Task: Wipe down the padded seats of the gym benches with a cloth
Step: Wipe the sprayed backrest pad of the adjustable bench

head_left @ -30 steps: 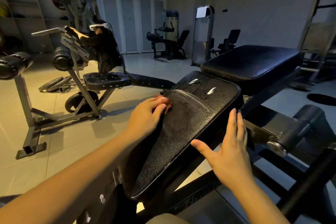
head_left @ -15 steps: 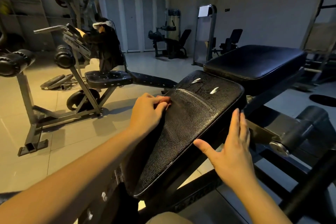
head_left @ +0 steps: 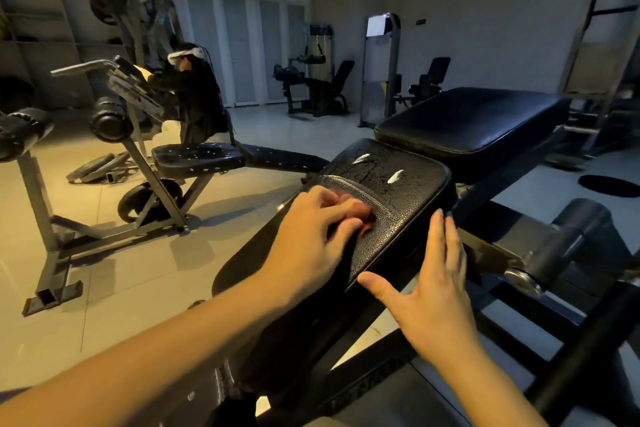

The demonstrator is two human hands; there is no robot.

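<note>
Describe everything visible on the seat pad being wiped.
The seat pad is black, pebble-grained, leather-like, with rounded corners, tilted up toward the flat back pad beyond it. Droplets and two white smears mark its far end; a curved wipe line crosses the middle. The left hand presses a reddish cloth on it; the right hand lies open along its right edge.
</note>
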